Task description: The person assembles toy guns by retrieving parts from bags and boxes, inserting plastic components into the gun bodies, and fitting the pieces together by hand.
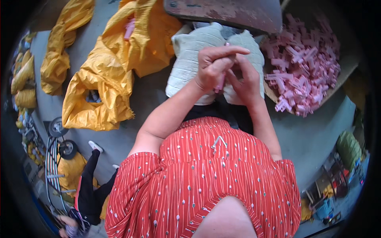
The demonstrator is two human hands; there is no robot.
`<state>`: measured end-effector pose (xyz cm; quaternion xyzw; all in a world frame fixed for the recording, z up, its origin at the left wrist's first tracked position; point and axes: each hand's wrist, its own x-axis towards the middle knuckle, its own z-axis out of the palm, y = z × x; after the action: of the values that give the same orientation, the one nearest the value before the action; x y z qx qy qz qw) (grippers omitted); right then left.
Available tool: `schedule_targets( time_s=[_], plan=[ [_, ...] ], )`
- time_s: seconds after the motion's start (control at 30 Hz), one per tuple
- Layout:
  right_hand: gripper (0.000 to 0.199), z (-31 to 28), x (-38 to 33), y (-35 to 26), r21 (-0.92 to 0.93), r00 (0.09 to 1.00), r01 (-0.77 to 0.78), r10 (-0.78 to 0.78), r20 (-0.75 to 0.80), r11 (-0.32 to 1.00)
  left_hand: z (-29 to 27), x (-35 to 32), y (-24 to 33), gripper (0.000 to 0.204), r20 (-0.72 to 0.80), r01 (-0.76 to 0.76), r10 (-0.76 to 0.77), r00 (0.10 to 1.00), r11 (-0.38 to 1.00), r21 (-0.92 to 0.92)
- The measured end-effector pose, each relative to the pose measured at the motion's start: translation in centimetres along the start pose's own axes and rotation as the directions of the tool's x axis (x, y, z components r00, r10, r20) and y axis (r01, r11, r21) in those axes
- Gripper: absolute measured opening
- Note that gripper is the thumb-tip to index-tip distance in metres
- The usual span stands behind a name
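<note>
A narrow pink plastic piece (220, 84) is held over my lap, its ends showing above and below my fingers. My left hand (214, 65) is closed around its middle, with the index finger stretched across toward the right. Close against it, my right hand (247, 81) has bent fingers and a thumb meeting the same piece; the exact contact is partly hidden behind the left fingers. Under both hands, a white quilted cloth (184, 73) covers my knees. To the right, a heap of similar pink plastic pieces (303, 63) fills a carton (349, 71).
A worn brown tabletop (226, 12) stands just ahead. Crumpled yellow woven sacks (103, 79) lie at the left, one with a pink piece (129, 28) on it. Behind at lower left are a hand truck (53, 166) and another person (89, 194). Assorted items (329, 198) crowd the lower right.
</note>
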<state>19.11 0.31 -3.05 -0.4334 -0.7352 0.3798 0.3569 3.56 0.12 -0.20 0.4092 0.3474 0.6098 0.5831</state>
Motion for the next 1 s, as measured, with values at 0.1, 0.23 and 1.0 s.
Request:
schedule_targets(
  time_s=[0.1,0.23,1.0],
  plan=[
    [0.037,-0.5,-0.1,-0.3,-0.104,0.999,-0.016,0.019,0.033,0.994,1.1,-0.1,1.7,0.032,-0.076,-0.044,0.041,0.996,0.998,-0.037],
    [0.036,-0.2,0.1,-0.8,-0.200,1.000,0.015,-0.014,0.006,0.980,0.7,0.1,1.5,0.035,0.018,0.030,-0.029,0.999,0.998,-0.053],
    [0.038,0.8,0.9,-0.1,-0.461,0.971,-0.006,0.116,0.210,0.888,0.2,0.1,0.1,0.039,0.040,-0.136,0.138,0.990,0.990,-0.042]
  ],
)
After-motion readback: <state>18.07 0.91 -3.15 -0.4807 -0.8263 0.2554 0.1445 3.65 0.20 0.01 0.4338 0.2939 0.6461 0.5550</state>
